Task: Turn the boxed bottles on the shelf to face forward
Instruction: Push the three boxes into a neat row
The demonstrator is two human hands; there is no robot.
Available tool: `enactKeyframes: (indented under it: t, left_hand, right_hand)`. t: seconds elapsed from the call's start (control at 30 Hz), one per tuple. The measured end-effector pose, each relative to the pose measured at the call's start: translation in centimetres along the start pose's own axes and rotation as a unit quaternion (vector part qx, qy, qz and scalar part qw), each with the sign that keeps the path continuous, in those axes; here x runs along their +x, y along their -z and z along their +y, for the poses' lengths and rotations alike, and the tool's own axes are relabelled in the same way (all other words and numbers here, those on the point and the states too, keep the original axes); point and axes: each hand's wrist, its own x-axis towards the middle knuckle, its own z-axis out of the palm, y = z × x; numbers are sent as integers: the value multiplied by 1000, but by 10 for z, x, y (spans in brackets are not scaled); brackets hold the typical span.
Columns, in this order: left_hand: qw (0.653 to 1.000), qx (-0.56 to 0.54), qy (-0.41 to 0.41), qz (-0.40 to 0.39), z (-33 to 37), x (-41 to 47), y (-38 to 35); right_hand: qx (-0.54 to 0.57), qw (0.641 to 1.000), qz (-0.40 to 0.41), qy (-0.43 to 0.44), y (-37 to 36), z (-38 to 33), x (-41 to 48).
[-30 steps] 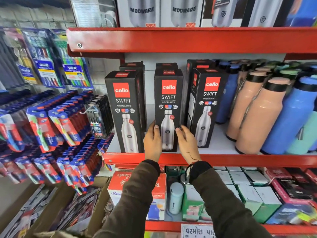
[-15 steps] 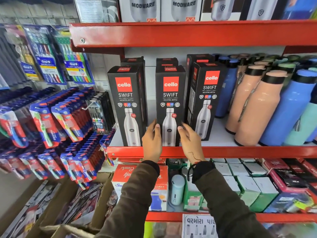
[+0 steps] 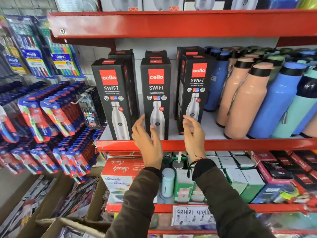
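Observation:
Three black Cello Swift bottle boxes stand upright in the front row of the red shelf (image 3: 240, 144): the left box (image 3: 111, 98), the middle box (image 3: 156, 93) and the right box (image 3: 195, 90). The left and middle boxes face forward; the right one is angled a little to the left. More black boxes stand behind them. My left hand (image 3: 145, 140) hovers with spread fingers in front of the middle box's lower left. My right hand (image 3: 193, 133) hangs with loosely curled fingers between the middle and right boxes. Neither hand holds anything.
Loose peach bottles (image 3: 243, 100) and blue bottles (image 3: 274, 103) crowd the shelf to the right. Toothbrush packs (image 3: 51, 114) hang on the left. The shelf below holds small boxes (image 3: 240, 177) and a red carton (image 3: 121, 169). A red shelf (image 3: 171, 23) runs overhead.
Both hands have let go of the middle box and drawn back toward me, fingers spread. The right hand has shifted rightward. The view has tilted slightly upward.

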Motion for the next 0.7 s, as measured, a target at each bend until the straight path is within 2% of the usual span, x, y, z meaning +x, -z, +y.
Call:
enactKeyframes:
  t: [0.13,0.23,0.33,0.4,0.57,0.7]
  left_hand:
    - [998,19,-55,19,23,-24,-24]
    - [995,-23,-92,-36,35,-32,-46]
    - [987,-60,-92,-116,37,-30,-73]
    - [985,-60,-48,-158,37,-25,-89]
    - [965,-44,160,-202,38,2,-110]
    - [954,-20,192,-229,33,8,-117]
  right_hand:
    - [-24,998,54,35,33,14,16]
    - [-17,999,34,14,47,24,29]
    - [-33,999,-8,-8,55,30,46]
    - [-25,998,-33,-39,55,33,58]
    - [-16,994,-86,-67,50,39,73]
    - [-11,996,-64,-63,52,38,75]
